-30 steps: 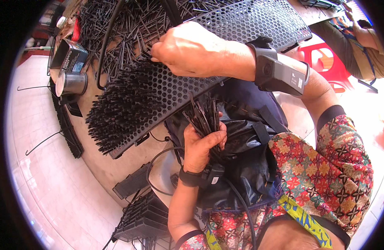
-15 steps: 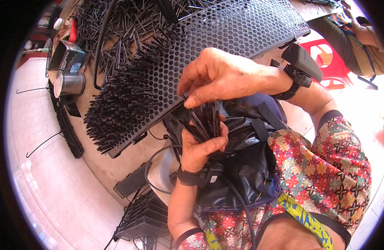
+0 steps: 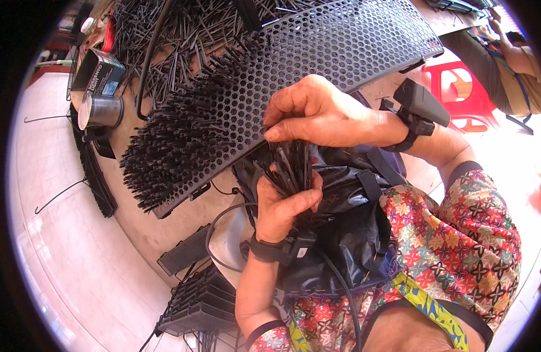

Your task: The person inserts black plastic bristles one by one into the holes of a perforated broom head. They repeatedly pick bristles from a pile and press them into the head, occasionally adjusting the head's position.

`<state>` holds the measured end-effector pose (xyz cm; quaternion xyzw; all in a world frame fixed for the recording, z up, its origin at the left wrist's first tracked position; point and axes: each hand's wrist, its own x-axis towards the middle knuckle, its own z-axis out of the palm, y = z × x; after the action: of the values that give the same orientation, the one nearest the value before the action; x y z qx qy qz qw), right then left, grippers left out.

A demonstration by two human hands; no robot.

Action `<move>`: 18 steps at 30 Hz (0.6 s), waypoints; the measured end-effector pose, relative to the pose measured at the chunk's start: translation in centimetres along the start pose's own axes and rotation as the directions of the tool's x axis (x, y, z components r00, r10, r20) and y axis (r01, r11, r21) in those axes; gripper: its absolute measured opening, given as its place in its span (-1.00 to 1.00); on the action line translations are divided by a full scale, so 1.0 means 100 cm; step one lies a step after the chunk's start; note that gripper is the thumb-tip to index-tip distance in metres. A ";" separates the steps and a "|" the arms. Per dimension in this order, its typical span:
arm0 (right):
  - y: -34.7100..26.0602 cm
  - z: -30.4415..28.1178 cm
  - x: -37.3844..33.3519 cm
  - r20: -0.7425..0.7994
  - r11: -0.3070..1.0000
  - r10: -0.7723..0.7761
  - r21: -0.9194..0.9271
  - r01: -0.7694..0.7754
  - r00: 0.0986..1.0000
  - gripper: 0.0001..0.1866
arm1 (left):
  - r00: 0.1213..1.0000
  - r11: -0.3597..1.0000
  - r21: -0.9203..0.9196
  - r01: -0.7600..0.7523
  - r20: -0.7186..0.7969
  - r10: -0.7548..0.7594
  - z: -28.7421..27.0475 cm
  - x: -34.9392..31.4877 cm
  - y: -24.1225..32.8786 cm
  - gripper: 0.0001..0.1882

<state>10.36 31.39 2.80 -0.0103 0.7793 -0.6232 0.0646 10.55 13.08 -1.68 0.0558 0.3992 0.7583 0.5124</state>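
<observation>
While clamping a bundle of thin black strips (image 3: 289,169) in the left hand (image 3: 285,208), beside the near edge of a perforated black panel (image 3: 341,47) — holds the right hand (image 3: 320,117) apart, fingertips curled toward thumb; whether gripping anything, cannot tell. Also — upright strips (image 3: 170,141), crowding the panel's left end.

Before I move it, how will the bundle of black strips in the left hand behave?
The bundle of black strips likely feels stiff, its pieces standing straight above the left hand. It may splay if loosened, since the upper ends fan apart.
</observation>
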 end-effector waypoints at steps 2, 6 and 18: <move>0.001 0.002 0.000 -0.038 1.000 -0.011 0.021 0.012 0.999 -0.81 | 0.997 0.998 0.067 -0.002 -0.075 0.007 0.001 0.001 -0.001 -0.49; 0.000 0.003 0.001 -0.034 0.999 0.000 -0.047 -0.001 0.999 -0.82 | 0.998 0.998 0.059 -0.015 -0.054 0.018 -0.001 0.002 0.002 -0.57; 0.002 -0.021 0.043 -0.488 0.931 -0.248 0.117 0.345 0.837 -0.85 | 0.995 0.997 0.080 0.006 -0.105 0.003 -0.003 0.005 -0.004 -0.50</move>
<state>5.85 33.02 2.68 0.0248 0.6940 -0.6847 -0.2213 10.46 13.36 -2.28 0.0361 0.4555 0.7433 0.4887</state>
